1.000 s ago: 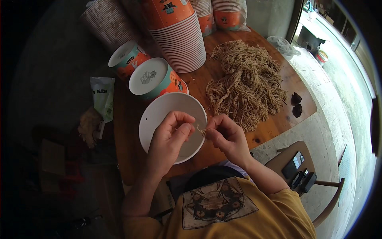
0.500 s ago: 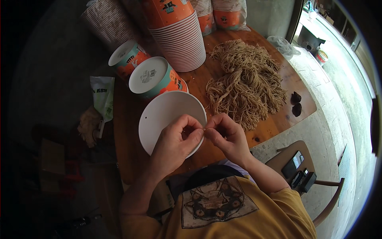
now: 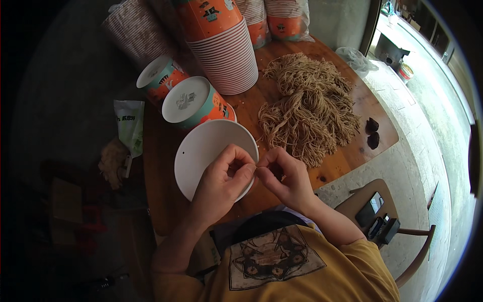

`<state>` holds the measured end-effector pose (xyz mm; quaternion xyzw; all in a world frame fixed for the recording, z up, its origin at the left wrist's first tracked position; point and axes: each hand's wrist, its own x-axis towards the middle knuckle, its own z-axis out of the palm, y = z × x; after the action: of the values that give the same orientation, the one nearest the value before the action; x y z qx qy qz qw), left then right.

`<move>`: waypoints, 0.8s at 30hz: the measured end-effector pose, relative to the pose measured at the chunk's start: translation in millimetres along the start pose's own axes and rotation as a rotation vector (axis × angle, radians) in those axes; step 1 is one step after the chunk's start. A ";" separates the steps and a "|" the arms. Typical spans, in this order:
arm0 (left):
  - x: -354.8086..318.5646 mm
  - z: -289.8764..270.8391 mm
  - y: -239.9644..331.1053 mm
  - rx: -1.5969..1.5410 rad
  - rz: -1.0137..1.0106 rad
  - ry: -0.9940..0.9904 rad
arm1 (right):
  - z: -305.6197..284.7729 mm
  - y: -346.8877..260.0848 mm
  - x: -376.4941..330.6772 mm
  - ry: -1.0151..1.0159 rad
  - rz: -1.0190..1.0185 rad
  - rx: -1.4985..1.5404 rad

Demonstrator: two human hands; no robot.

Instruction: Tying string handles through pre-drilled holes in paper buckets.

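One white bowl (image 3: 206,143) among a crowd of containers

The wooden table (image 3: 347,157) in front of me carried most of it. Tallest on it was a stack of nested tubs (image 3: 226,63), orange-sided, turned rims down, one fitted over another. Behind stood more nested tubs in clear plastic sleeves (image 3: 285,25). To the right of the stack, a big tangled pile of tan strands (image 3: 312,110) lay straight on the wood, in no container.

The bowl sat nearest me, mouth up; its visible inner wall was bare white but for one dark spot (image 3: 183,152), and my left hand hid the near right part. Just past it, two overturned tubs (image 3: 188,100) showed their white bases, so their insides were hidden from me.

My left hand (image 3: 221,176) was over the bowl's near right side, my right hand (image 3: 287,176) just outside the rim. On both, thumb and forefinger were pinched closed, tips meeting.

Two black lumps (image 3: 373,133) lay beyond the pile, near the table's right edge. Smallest was the thin strand (image 3: 257,167) gripped between my fingertips, mostly covered by them.
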<state>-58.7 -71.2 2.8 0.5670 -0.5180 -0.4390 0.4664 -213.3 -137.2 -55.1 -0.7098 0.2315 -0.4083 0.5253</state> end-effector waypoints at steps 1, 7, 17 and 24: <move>-0.5 -0.1 0.2 0.002 0.002 0.000 | 0.3 1.7 -0.3 -0.009 0.071 0.121; -6.2 -10.5 -1.9 -0.070 0.048 -0.108 | -0.8 -2.6 2.6 -0.072 0.332 0.515; -3.6 -4.0 2.7 0.245 0.063 0.048 | 4.5 0.7 0.2 -0.055 0.160 0.315; -8.0 -9.7 1.3 -0.214 -0.034 -0.024 | 2.9 1.5 -1.1 -0.063 0.212 0.372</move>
<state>-50.1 -62.6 5.9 0.5173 -0.4638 -0.5065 0.5106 -211.4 -135.3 -57.2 -0.5849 0.2089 -0.3638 0.6942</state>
